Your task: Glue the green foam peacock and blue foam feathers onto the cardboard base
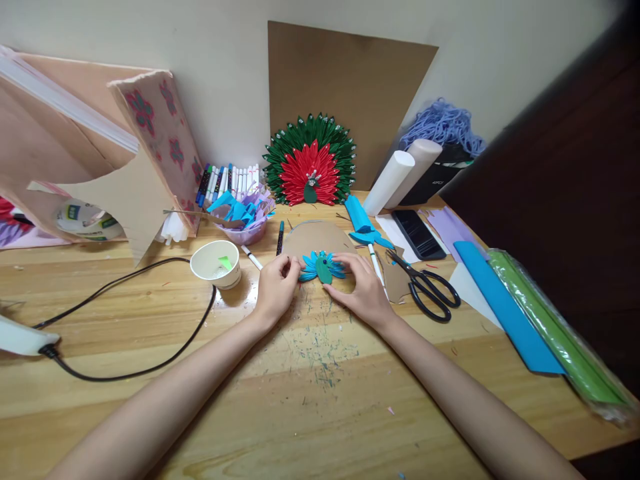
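Note:
A small paper peacock point(324, 271), with a green body and a fan of blue petals, is at the middle of the wooden table. My left hand point(276, 288) is closed at its left side, thumb and curled fingers pressed together at the edge of the blue petals. From the right, the thumb and fingers of my right hand point(364, 291) curve around the peacock, the thumb by the bottom of its body. Right behind it lies a rounded piece of brown cardboard point(317, 238). A larger peacock point(311, 165), red and green, leans upright farther back.
Black-handled scissors point(434, 293), a phone point(419, 235) and rolled blue paper point(510, 310) lie to the right. At left are a paper cup point(216, 264), a bowl of paper scraps point(245, 230) and a glue gun point(27, 337) with a looping black cord. Brown board point(345, 87) stands behind.

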`<state>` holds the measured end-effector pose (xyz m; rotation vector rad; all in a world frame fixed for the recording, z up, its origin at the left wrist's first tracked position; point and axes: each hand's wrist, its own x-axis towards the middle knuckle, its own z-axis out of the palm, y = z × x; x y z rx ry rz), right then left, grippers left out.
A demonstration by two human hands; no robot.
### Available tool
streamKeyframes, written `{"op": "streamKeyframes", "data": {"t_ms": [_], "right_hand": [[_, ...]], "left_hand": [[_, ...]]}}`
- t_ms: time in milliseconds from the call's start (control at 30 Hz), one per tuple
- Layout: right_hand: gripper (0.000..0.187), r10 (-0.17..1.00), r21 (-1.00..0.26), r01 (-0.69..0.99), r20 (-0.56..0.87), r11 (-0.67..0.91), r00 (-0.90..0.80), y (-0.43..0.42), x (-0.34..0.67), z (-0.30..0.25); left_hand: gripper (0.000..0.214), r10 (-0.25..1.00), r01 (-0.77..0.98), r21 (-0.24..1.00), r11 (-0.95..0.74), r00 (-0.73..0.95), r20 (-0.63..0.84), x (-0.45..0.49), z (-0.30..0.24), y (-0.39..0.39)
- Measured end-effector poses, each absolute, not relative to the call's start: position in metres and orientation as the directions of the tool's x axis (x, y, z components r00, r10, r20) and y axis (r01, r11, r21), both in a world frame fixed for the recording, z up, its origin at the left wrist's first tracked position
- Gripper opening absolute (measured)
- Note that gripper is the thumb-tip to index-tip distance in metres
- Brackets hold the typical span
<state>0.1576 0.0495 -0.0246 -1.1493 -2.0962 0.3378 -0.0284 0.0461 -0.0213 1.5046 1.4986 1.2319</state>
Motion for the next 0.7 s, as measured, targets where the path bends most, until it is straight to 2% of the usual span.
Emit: {"op": "streamKeyframes", "data": {"t_ms": [100, 467, 700], "right_hand": [[0.048, 0.838, -0.587, 0.600, 0.415, 0.544, -0.353, 0.0549, 0.1577, -0.0269], [0.045, 0.887, -0.648, 0.605, 0.346, 0.463, -0.308, 0.0598, 0.1573, -0.0317], [0.042, 0.887, -0.638, 0.618, 0.354, 0.461, -0.296, 0.0595, 0.1560, -0.0302]], "left_hand": [[0.028, 0.983, 0.334, 0.936, -0.110, -0.103, 0.152, -0.0286, -0.0223, 0.0467], [0.028, 0.984, 0.346, 0.932, -0.106, -0.099, 0.149, -0.0285, -0.0198, 0.0463], [0.028, 0.984, 0.345, 0.933, -0.107, -0.099, 0.149, -0.0280, -0.0210, 0.0465]]}}
